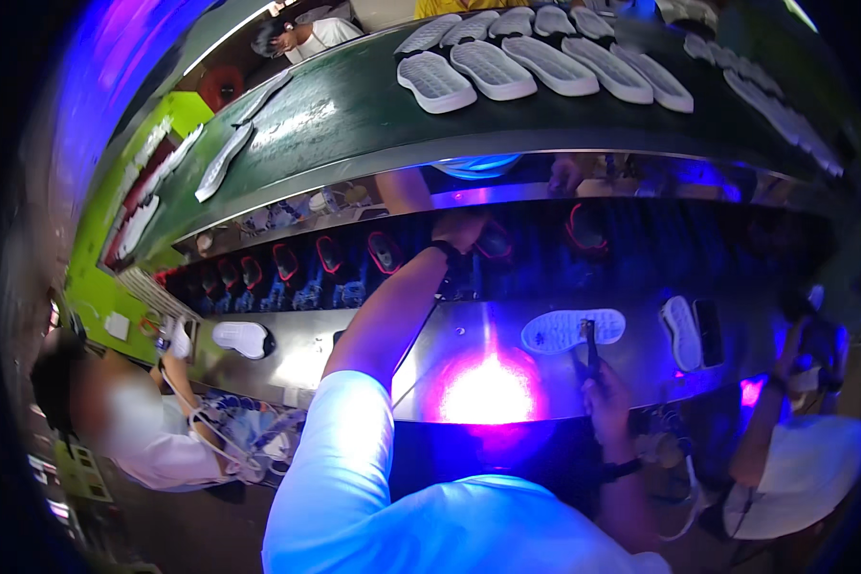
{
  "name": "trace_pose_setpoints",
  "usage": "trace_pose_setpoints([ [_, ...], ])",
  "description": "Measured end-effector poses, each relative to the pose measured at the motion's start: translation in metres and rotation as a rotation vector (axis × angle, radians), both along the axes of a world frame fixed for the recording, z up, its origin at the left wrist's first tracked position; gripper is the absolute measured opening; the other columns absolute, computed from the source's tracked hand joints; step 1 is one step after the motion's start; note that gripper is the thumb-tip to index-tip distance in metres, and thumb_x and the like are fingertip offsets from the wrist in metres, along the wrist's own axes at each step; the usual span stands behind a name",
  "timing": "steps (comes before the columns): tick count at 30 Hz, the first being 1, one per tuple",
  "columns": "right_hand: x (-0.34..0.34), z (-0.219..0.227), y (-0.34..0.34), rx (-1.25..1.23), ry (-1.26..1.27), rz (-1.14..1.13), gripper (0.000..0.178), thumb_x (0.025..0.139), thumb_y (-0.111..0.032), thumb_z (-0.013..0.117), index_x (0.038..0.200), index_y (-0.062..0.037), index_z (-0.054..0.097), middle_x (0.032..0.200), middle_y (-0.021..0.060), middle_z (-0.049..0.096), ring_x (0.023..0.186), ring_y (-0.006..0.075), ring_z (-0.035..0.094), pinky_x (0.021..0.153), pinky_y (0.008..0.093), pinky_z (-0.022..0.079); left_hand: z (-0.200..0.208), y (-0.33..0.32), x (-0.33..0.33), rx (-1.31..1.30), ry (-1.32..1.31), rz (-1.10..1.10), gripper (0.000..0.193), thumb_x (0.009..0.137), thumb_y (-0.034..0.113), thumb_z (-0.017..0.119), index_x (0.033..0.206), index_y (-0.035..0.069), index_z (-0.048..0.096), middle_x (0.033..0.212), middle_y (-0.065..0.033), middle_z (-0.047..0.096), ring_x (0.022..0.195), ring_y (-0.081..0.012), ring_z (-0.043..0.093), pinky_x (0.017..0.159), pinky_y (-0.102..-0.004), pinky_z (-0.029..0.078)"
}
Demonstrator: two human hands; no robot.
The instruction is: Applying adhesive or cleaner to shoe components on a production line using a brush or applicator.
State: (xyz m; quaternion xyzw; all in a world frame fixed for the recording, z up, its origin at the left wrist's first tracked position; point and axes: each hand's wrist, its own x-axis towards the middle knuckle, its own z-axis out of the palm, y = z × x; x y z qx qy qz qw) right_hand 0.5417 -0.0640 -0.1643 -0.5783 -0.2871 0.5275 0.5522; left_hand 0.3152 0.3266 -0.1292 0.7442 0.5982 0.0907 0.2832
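Note:
My left arm stretches far across the steel bench, and my left hand (461, 230) is over the dark conveyor, beside a dark shoe upper (494, 241) with a red-lit edge. Its fingers are too dim to show whether they grip the upper. Closer in, my right hand (607, 394) is closed around the handle of a brush (591, 352). The brush head rests over a white shoe sole (551, 333), which lies flat on the bench.
Several red-edged uppers (329, 253) line the conveyor. Above it, a green shelf (325, 115) bears rows of white soles (435, 84). More soles (242, 338) lie along the steel bench (421, 335). Co-workers sit at left (153, 430) and right (799, 469).

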Motion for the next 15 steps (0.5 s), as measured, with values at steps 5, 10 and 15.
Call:
trace_pose_setpoints([
  [5,0.009,-0.001,0.000,0.001,0.001,0.006,0.047,0.095,-0.004,0.060,0.141,-0.0053,0.053,0.080,-0.0029,0.058,0.060,0.0025,0.049,0.051,0.0198,0.042,0.029,0.012,-0.039,-0.019,0.191,-0.012,0.056,0.095,0.057,0.048,0.109,0.007,0.070,0.084,-0.0151,0.072,0.074,-0.0278,0.071,0.073,-0.0438,0.054],
  [10,0.008,-0.020,-0.001,0.048,0.001,-0.067,0.046,0.093,-0.002,0.063,0.139,-0.0031,0.055,0.084,-0.0029,0.060,0.064,0.0026,0.051,0.055,0.0208,0.044,-0.001,0.032,-0.072,0.266,0.323,-0.290,0.057,0.095,0.051,0.050,0.131,0.008,0.058,0.115,-0.0219,0.068,0.111,-0.0382,0.064,0.096,-0.0488,0.050],
  [15,0.014,-0.011,-0.011,0.125,-0.149,-0.101,0.044,0.091,0.000,0.064,0.135,0.0013,0.056,0.097,0.0002,0.065,0.078,0.0071,0.059,0.071,0.0240,0.051,0.035,0.002,0.034,0.227,0.067,-0.279,0.061,0.087,0.043,0.068,0.132,0.004,0.057,0.131,-0.0222,0.061,0.124,-0.0357,0.058,0.101,-0.0464,0.047],
])
